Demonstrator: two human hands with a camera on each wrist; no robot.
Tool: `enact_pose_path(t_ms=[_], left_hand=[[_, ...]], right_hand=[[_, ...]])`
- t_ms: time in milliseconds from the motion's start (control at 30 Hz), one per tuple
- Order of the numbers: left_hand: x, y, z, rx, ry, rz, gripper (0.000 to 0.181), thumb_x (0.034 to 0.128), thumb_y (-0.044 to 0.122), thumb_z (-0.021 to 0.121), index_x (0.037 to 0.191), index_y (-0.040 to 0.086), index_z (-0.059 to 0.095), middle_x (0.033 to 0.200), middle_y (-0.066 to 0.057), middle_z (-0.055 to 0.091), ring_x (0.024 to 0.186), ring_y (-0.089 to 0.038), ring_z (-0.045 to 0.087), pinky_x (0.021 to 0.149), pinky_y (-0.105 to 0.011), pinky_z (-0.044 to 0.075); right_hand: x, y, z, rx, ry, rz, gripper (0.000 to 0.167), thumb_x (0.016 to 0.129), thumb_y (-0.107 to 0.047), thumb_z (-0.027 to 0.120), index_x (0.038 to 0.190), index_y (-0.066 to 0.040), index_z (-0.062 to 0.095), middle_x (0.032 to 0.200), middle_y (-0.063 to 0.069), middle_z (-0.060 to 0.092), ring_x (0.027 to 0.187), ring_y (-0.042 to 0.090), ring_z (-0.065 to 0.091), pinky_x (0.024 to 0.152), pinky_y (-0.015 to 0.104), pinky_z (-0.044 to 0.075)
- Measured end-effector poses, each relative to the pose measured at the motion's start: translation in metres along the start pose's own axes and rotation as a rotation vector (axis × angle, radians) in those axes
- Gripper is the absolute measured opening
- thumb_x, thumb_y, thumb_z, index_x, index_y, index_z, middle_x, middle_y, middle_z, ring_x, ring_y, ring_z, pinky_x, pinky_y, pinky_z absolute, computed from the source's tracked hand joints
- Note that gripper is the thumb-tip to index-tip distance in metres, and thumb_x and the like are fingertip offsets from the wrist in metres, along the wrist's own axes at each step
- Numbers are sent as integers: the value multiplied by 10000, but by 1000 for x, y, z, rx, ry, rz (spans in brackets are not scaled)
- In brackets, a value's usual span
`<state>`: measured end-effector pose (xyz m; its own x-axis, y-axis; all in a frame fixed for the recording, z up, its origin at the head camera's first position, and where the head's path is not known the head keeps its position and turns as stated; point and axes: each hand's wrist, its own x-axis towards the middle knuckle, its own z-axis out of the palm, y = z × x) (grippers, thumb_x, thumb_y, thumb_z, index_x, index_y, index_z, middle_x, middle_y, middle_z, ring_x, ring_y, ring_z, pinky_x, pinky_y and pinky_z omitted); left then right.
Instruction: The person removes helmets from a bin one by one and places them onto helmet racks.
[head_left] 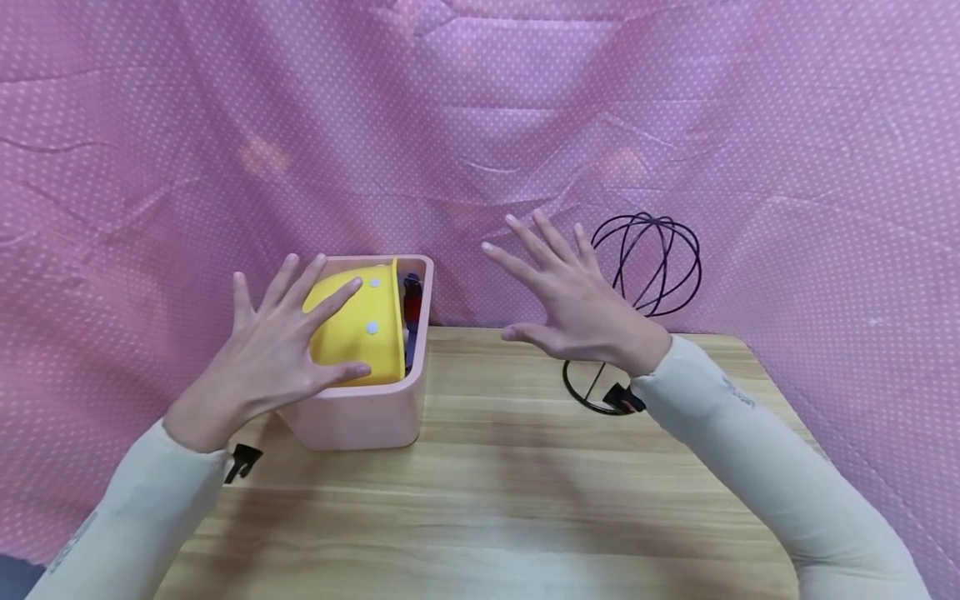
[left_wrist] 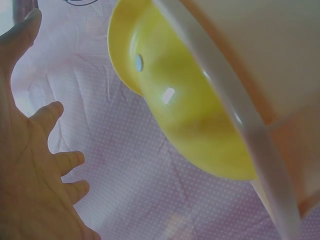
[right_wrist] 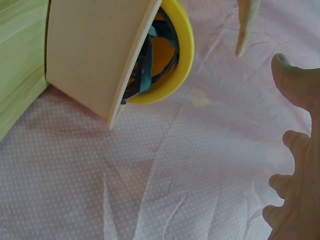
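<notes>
The left hand [head_left: 273, 354] and right hand [head_left: 573, 304] hover spread and empty, seemingly before any grasp, and taking the yellow helmet [head_left: 348, 337] from the pink bin [head_left: 360, 421], left of the head view's centre, would call for fingers curled round its brim.

left hand [head_left: 273, 354]: in the air, fingers [head_left: 334, 305] spread wide | right hand [head_left: 583, 310]: also in the air, fingers widely spread | left arm [head_left: 142, 508] and right arm [head_left: 780, 475]: both extended forward
</notes>
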<state>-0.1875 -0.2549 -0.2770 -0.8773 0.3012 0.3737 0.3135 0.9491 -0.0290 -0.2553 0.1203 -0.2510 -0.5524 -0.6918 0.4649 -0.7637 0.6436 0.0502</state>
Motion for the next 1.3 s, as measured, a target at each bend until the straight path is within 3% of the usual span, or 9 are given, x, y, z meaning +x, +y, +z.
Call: enact_pose_path(t_ms=[367, 600, 1000, 1300], left_hand=[[-11, -13, 2, -16, 8, -31, 976, 808, 744, 651, 1613, 379, 235, 1731, -113, 96, 1597, -427, 12, 1138, -797, -164], [-17, -25, 5, -22, -35, -82, 1009, 820, 771, 614, 1626, 397, 135, 1735, -107, 26, 1595, -420, -76, 1111, -778, -237], [-32, -43, 13, -57, -44, -155, 1024, 824, 752, 627, 1628, 376, 114, 1729, -135, 34, 1587, -454, -34, 1108, -814, -183], [-39, -49, 22, -98, -61, -174, 1041, 832, 724, 638, 1635, 350, 92, 1727, -148, 22, 1589, -443, -58, 1120, -794, -192]], right_hand=[[19, -8, 11, 34, 0, -5, 933, 881, -668, 628, 1630, -356, 166, 1738, 22, -26, 1607, 298, -111, 1234, 685, -90], [33, -13, 16, 66, -3, 4, 945, 887, -670, 618, 1634, -360, 128, 1735, -5, -59, 1605, 277, -131, 1232, 696, -70], [49, -22, 32, 152, -34, 25, 987, 891, -673, 608, 1639, -360, 46, 1737, -9, -54, 1610, 276, -110, 1252, 649, -80], [58, -30, 48, 211, -48, 2, 998, 891, -647, 630, 1643, -335, 52, 1739, -2, -25, 1618, 261, -71, 1299, 562, -21]])
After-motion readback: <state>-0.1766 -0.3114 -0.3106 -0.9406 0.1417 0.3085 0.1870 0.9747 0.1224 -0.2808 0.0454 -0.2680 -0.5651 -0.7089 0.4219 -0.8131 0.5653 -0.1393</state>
